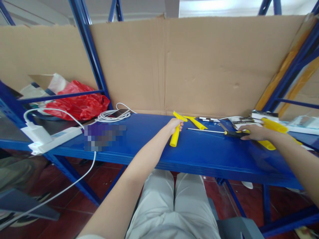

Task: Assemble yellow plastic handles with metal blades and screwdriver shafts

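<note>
My left hand [174, 126] is closed around a yellow plastic part [174, 137], a tube with a wider, angled head, held near the middle of the blue tabletop [149, 142]. Just right of it lies another yellow plastic piece [199, 124]. My right hand [251, 132] has its fingers closed on the handle end of a screwdriver [231, 133] with a black and yellow grip. The screwdriver's long shaft points left, toward my left hand. More yellow parts [274, 124] lie beside and under my right wrist.
White and black packets [265, 115] are stacked at the back right. A phone [120, 113] rests on a coiled white cable [102, 116]. A power strip [59, 138] and a red plastic bag [79, 101] are on the left. Cardboard [199, 66] walls the back.
</note>
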Available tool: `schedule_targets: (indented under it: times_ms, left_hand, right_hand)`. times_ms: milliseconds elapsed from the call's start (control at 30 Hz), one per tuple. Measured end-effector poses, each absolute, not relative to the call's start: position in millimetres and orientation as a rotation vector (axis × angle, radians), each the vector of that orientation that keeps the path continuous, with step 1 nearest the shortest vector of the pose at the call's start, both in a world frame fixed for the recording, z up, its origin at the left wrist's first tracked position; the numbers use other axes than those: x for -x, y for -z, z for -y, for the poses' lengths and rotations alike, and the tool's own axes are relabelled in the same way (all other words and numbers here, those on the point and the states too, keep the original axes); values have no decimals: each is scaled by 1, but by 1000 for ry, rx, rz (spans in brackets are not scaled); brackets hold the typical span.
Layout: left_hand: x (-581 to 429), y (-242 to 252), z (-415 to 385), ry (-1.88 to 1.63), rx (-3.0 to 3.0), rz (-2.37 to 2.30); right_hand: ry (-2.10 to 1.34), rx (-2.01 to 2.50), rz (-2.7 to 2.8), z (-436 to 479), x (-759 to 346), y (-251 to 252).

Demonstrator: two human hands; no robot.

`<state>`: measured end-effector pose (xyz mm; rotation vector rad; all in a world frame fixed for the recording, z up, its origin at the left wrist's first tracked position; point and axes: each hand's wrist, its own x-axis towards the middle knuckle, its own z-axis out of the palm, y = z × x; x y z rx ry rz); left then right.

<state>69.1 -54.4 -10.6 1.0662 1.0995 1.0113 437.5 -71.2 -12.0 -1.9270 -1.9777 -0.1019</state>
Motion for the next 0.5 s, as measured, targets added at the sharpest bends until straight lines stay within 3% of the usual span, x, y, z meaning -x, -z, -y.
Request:
schedule_targets:
  times_ms: [267, 400, 500]
  left_hand:
    - [-64, 16, 46, -1028, -997, -1146]
    - [-61, 17, 44, -1009, -992, -1164]
    - [-60, 17, 44, -994, -1005, -1207]
  right_hand:
    - [-674, 1627, 1659, 91, -413, -33]
    - [-819, 1312, 1306, 94, -370, -40]
    - [-708, 1077, 1137, 85, -338, -43]
